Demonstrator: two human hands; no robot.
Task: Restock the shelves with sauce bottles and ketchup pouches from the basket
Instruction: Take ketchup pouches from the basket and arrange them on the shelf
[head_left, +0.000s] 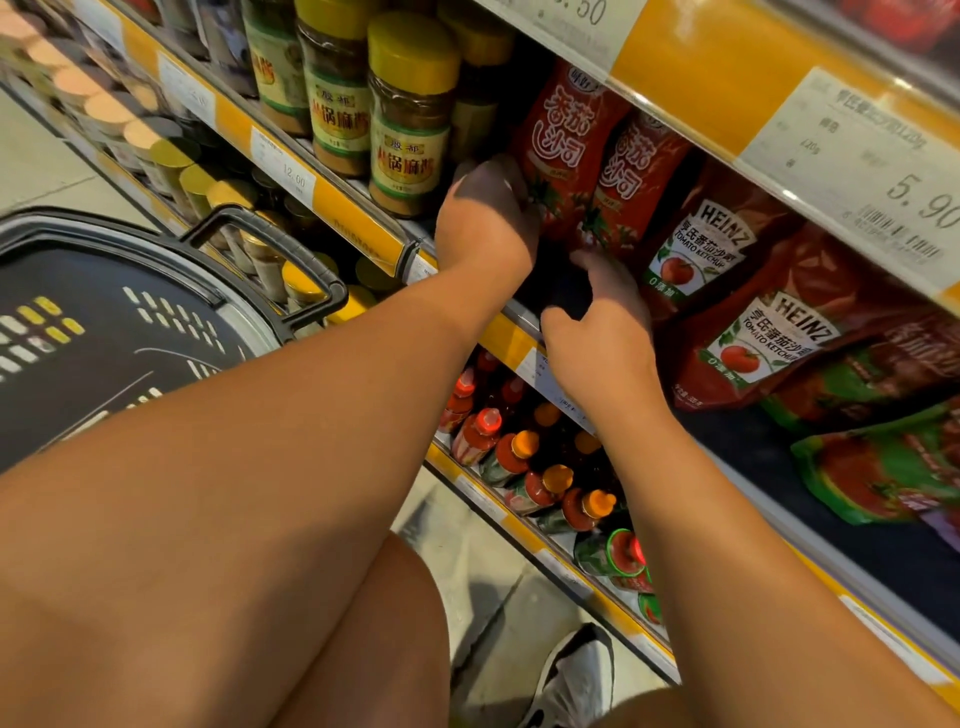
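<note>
Two hands on red ketchup pouches (566, 150) on the middle shelf (363, 218): left hand (488, 218) gripping the lower edge, right hand (597, 322) steadying below. Soft, floppy, slippery; best held low.

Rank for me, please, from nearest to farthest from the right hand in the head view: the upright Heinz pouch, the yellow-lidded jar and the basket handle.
From the right hand:
1. Upright Heinz pouch, just right of it.
2. Yellow-lidded jar, up-left, beyond the left hand.
3. Basket handle, far left.
</note>
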